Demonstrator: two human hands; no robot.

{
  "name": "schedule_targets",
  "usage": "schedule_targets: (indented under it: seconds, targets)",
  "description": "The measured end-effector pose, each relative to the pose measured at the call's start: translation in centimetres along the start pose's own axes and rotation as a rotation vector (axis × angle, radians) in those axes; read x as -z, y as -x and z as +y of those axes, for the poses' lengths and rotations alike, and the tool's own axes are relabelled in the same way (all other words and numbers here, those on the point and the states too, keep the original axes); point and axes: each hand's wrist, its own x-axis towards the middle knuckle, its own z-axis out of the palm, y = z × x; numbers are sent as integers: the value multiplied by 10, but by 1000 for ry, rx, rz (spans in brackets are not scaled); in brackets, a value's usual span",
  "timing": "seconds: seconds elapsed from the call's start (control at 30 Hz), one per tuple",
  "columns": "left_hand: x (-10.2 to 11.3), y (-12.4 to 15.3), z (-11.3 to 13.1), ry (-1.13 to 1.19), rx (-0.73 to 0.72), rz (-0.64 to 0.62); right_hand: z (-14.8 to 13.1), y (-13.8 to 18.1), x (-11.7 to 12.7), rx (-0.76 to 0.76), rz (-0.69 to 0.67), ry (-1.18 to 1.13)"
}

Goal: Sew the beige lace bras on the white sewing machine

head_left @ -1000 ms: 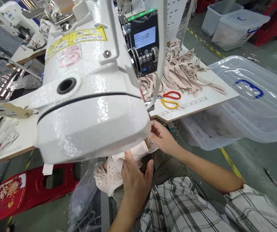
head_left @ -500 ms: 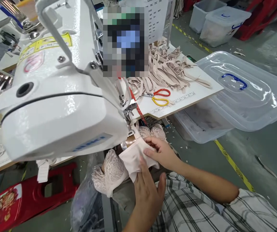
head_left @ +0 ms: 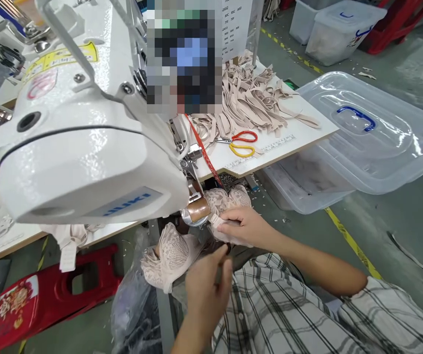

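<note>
My right hand [head_left: 246,226] pinches a pale pink bra [head_left: 219,227] by its band, thumb on top and fingers folded over the cloth. Just below and left of it, my left hand [head_left: 207,280] is bent and smeared by motion; its fingertips lie close to the cloth, and I cannot see whether they hold any. A lace bra cup [head_left: 176,250] rests on my lap left of the hands. More lace cups [head_left: 229,196] show behind the right hand. The white sewing machine [head_left: 86,172] stands over the work, its needle area [head_left: 191,160] just beyond the hands.
On the white table [head_left: 300,140] lie scissors [head_left: 244,143] with red and yellow handles and a heap of beige straps [head_left: 252,101]. A lidded clear bin [head_left: 362,132] stands to the right. A red stool [head_left: 67,290] and a plastic bag [head_left: 130,295] are at lower left.
The pale pink band has come away from the machine's needle area and bunched in my right hand. My left hand has drawn back down and left, its fingers now bent instead of stretched out.
</note>
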Motion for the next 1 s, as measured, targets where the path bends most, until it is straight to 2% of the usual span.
schedule_targets:
  seconds: [0.1, 0.23, 0.27, 0.33, 0.4, 0.5, 0.6, 0.67, 0.8, 0.93, 1.0]
  targets:
    - [23, -13, -9, -39, -139, 76, 0, 2, 3, 174, -152, 134]
    - [34, -30, -23, -127, -311, -138, -1, 5, 4, 440, -326, 426]
    - [34, -31, -28, -160, -328, -174, -1, 7, 4, 515, -326, 533]
    - [31, -30, -36, -194, -391, -151, -1, 10, 3, 650, -266, 729]
    - [28, -24, -41, -211, -483, -52, -1, 13, 1, 737, -184, 851]
    - [26, -16, -42, -264, -593, 97, 0, 16, -1, 808, -111, 881]
    - [28, -12, -40, -299, -613, 176, 0, 16, -3, 817, -96, 844]
    - [30, -12, -39, -300, -608, 201, -1, 14, -5, 768, -132, 809]
    - [32, -14, -39, -310, -601, 209, -6, 10, -8, 598, -252, 720]
    - [34, -12, -45, -288, -594, 201, -5, 7, -8, 547, -266, 654]
    - [29, -7, -51, -233, -530, 193, -1, 7, -8, 506, -276, 575]
